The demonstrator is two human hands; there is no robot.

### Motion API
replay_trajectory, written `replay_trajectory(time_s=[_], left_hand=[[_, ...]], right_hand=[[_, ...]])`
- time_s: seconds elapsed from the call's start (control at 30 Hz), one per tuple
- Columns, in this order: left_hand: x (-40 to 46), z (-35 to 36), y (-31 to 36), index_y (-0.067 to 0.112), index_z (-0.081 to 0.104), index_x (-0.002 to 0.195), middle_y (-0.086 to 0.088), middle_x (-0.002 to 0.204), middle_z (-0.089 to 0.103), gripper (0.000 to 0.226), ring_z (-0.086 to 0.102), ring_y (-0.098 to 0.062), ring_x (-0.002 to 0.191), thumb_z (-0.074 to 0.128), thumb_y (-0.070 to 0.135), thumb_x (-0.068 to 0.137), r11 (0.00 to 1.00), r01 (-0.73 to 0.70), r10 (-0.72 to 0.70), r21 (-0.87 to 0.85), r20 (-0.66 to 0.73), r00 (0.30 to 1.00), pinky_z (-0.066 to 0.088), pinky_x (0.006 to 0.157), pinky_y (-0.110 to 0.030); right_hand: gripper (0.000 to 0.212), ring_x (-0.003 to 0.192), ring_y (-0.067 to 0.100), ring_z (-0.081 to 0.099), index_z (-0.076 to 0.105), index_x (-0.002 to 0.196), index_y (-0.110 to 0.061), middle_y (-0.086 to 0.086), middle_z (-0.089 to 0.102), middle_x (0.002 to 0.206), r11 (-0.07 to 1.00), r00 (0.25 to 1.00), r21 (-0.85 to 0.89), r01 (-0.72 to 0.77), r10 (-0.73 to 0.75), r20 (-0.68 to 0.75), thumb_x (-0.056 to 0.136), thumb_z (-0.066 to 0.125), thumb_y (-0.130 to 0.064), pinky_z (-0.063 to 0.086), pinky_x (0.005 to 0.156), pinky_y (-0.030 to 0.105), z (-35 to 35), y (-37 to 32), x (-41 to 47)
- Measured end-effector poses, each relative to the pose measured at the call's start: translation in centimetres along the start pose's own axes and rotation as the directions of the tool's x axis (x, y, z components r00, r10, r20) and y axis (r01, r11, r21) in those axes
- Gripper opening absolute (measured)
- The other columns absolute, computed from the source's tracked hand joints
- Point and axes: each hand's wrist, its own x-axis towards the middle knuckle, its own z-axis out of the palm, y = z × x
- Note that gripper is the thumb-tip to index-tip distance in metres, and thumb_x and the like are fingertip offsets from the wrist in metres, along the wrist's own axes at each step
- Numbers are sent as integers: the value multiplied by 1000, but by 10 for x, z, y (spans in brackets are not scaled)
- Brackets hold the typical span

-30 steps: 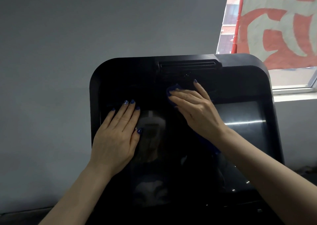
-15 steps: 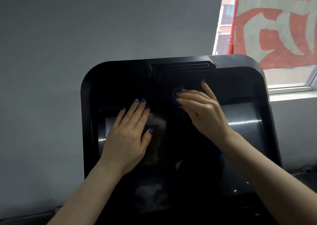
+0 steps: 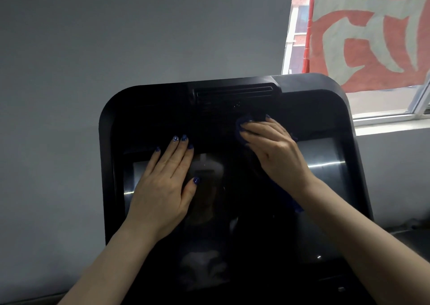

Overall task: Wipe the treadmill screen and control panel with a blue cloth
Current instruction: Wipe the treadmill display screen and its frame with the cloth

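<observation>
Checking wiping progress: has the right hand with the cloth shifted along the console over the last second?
Barely. The right hand presses the blue cloth just below the vent slot, edging slightly rightward under it.

A gym-like room: treadmill console [image 3: 228, 100], grey wall [image 3: 139, 37], window [image 3: 384, 109].

left hand [image 3: 162, 183] flat on screen [image 3: 325, 158] | right hand [image 3: 277, 149] presses blue cloth [image 3: 240, 130] on console [image 3: 149, 109]

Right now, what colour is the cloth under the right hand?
Dark blue. The cloth peeks out beyond the right hand, seen in the head view.
</observation>
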Motion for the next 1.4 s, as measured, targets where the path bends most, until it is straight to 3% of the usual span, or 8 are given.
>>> replay_trajectory(time_s=[0.2,0.47,0.63,0.8,0.93,1.1,1.17,1.4], left_hand=[[4,-5,7,9,32,155,-6,165,23,62,14,-16,154,28,43,103,1000,-8,8,1,-2,1000,13,124,-41],[22,9,29,8,32,155,-6,165,22,62,14,-16,154,28,43,104,998,-63,62,11,15,998,14,123,-41],[21,13,29,8,31,155,-7,165,21,62,15,-18,154,33,42,102,998,-60,60,25,4,998,16,123,-43],[21,13,26,8,30,155,-7,165,20,62,15,-17,154,33,41,102,997,-76,76,31,4,997,15,124,-42],[21,14,27,7,30,155,-8,165,21,63,16,-18,154,34,41,102,997,-73,74,30,-6,997,15,123,-43],[20,14,27,7,30,155,-8,165,21,64,16,-19,154,34,41,101,996,-78,78,41,-1,997,14,124,-42],[20,13,26,7,30,155,-8,165,21,64,16,-19,154,34,42,101,996,-79,79,44,4,997,14,124,-42],[20,15,27,6,31,155,-8,165,21,66,16,-20,154,37,41,99,996,-73,73,47,-1,997,15,124,-44]], right_hand=[[17,99,25,61,76,98,0,14,69,105,996,994,-67,-64,58,-88,91,61,-5,43,105,34,-5,3,4],[24,99,26,64,75,101,3,14,70,109,1000,1000,-12,-18,17,-17,98,56,-11,52,93,34,-22,14,-7],[18,99,25,63,74,102,3,14,70,107,994,989,-22,-111,109,-96,93,59,-2,47,99,20,-10,12,0],[19,97,25,64,75,100,2,14,70,106,999,999,-12,-29,29,-38,96,60,-7,51,95,25,-27,26,-9],[16,95,27,64,75,99,3,15,71,104,989,985,-66,-135,127,-114,86,66,7,44,98,14,-17,22,0],[22,100,24,63,75,101,3,14,70,106,999,999,11,-33,33,-9,96,59,-10,47,98,20,-25,25,2],[28,97,27,64,75,100,3,15,70,104,998,997,8,-60,60,-40,99,55,-17,49,96,21,-26,24,5],[23,103,29,63,76,103,-2,12,69,109,999,998,4,38,-38,58,93,57,-11,53,87,41,10,-7,27]])
